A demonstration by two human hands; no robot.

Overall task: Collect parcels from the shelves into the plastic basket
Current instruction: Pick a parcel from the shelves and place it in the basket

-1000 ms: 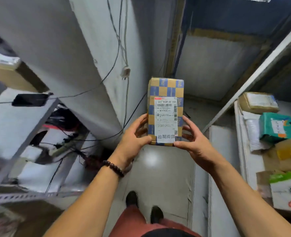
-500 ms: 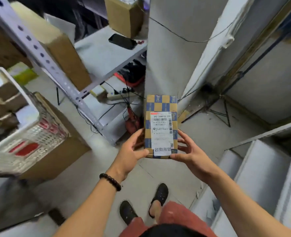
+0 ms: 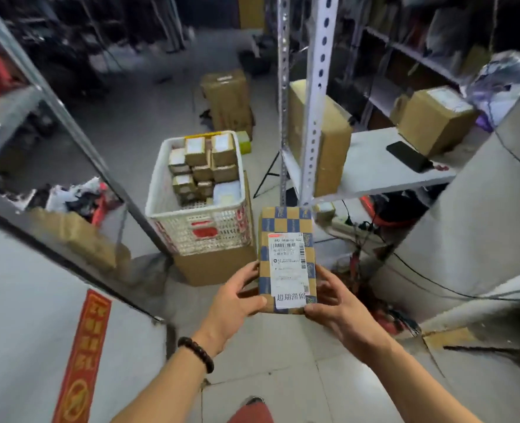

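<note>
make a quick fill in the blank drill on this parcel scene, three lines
The checkered parcel is gripped by ____ hands, the left hand and the right hand.
The plastic basket is ____ in colour.
The bead bracelet sits on the ____ wrist.
Missing words: both; white; left.

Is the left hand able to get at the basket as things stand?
Probably yes: nothing stands between the left hand and the open-topped basket, though it and the right hand both grip the parcel.
</note>
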